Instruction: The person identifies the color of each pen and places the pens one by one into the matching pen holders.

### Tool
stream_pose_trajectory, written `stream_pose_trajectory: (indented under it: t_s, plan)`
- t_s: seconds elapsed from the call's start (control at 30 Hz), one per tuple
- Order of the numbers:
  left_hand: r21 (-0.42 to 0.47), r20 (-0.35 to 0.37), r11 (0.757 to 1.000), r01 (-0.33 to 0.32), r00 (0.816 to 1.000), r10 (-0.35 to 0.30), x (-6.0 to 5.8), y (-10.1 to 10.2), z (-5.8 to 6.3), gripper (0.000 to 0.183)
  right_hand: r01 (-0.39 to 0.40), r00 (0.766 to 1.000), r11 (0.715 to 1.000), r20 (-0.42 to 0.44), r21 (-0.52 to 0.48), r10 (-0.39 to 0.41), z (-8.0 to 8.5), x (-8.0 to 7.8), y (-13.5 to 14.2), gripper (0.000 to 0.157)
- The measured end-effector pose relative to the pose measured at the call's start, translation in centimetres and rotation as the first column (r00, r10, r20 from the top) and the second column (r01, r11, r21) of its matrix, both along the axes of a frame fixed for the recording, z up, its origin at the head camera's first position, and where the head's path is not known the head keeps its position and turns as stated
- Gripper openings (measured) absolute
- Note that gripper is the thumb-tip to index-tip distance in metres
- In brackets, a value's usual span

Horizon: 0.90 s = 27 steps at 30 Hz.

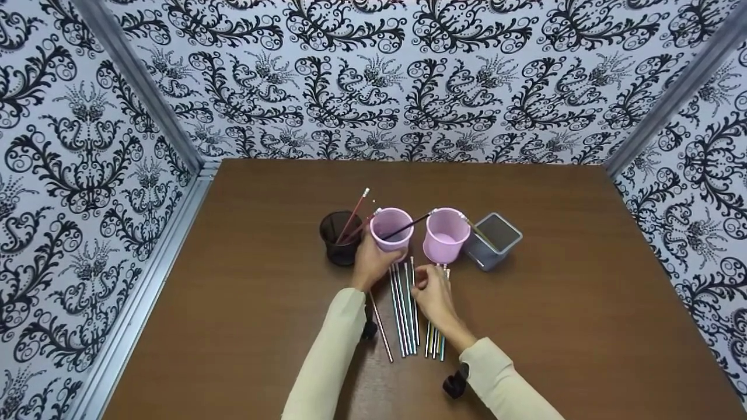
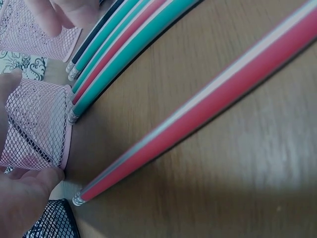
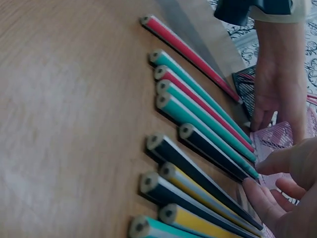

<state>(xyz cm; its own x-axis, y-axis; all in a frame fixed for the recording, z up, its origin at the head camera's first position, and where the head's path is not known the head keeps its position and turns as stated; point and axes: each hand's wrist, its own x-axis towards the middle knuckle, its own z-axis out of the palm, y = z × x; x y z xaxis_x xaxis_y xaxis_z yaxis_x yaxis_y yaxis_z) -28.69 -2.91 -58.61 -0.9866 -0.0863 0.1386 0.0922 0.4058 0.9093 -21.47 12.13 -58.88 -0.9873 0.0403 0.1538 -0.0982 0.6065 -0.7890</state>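
Note:
In the head view, my left hand (image 1: 373, 262) grips a pink mesh cup (image 1: 392, 249) that has a black pencil (image 1: 411, 224) leaning in it. Just right of that cup, my right hand (image 1: 435, 291) is low over the table. Its thumb and forefinger pinch another black pencil (image 3: 213, 153) near its eraser end; that pencil lies on the table. Teal and red pencils (image 2: 119, 54) lie on its left. To its right are black, yellow and teal pencils (image 3: 198, 198), partly under my right hand. One red pencil (image 2: 198, 106) lies apart at far left.
A dark mesh cup (image 1: 341, 255) with two red pencils stands left of the gripped cup. On the right are a second pink cup (image 1: 444, 249) and a square grey mesh holder (image 1: 487, 259) with a yellow pencil (image 1: 481, 233). Patterned walls (image 1: 373, 76) surround the brown table (image 1: 583, 291).

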Motion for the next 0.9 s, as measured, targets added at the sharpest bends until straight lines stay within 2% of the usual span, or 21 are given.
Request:
stream_pose_trajectory:
  t_s: [0.17,0.4,0.7,0.9]
  plan:
    - [0.001,-0.006,1.000,-0.001,1.000,0.001,0.18,0.08,0.12,0.088,-0.016,1.000,0.999,-0.009,0.044,0.016,0.02,0.02,-0.31,0.034]
    - [-0.025,-0.051,0.999,-0.020,0.998,0.019,0.41,0.23,0.14,0.089,-0.014,1.000,0.999,0.017,0.031,0.013,0.27,-0.07,-0.19,0.033]
    - [-0.007,0.014,1.000,-0.013,1.000,0.013,0.18,0.11,-0.10,0.092,-0.027,0.997,0.997,0.080,0.071,0.021,0.49,0.10,-0.42,0.033]
    - [-0.005,0.011,1.000,-0.012,1.000,0.012,0.29,0.02,0.05,0.093,-0.004,0.994,0.996,0.111,0.084,-0.005,0.64,0.03,-0.66,0.037]
